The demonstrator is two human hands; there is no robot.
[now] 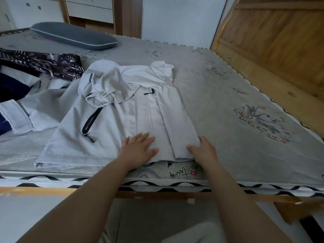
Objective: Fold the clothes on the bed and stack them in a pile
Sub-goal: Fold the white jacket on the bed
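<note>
A light grey zip jacket [114, 109] lies on the bed [228, 106] near its front edge. Its right side is folded inward along the zip, and one cuffed sleeve is laid across the chest. My left hand [138, 146] presses flat on the jacket's hem with straight fingers. My right hand [201, 149] holds the folded right edge at the hem, thumb on top and fingers round the side. A heap of other clothes [31, 95], dark patterned and pale grey, lies at the left.
A grey pillow [73, 35] lies at the far left of the bed. A wooden bed frame [273, 42] rises on the right. White drawers [89, 7] stand beyond the bed. The mattress right of the jacket shows only its printed cover.
</note>
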